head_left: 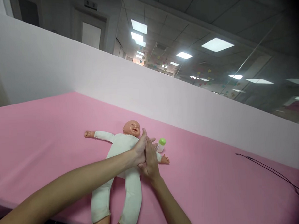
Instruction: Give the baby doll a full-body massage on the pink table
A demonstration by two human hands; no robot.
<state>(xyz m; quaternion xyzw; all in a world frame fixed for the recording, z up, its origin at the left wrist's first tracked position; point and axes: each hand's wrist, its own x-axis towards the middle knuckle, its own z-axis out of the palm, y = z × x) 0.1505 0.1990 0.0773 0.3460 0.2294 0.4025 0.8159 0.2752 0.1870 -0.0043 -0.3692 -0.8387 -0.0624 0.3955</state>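
From here I see the person's left arm (75, 183) stretched long and nearly straight across the front, bare, while the right arm (171, 202) slants in more steeply, bare too. The left hand (140, 151) and right hand (151, 159) meet palm against palm, both unclenched. The left thumb (144, 133) sticks up, and that hand's fingertips (156, 145) show past the right hand, whose fingers point forward.

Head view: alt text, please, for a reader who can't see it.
A person's left hand and right hand meet, fingers extended, over a baby doll in white, face up on a pink surface. A green-capped bottle is near the doll's arm; a dark cable lies at picture right.
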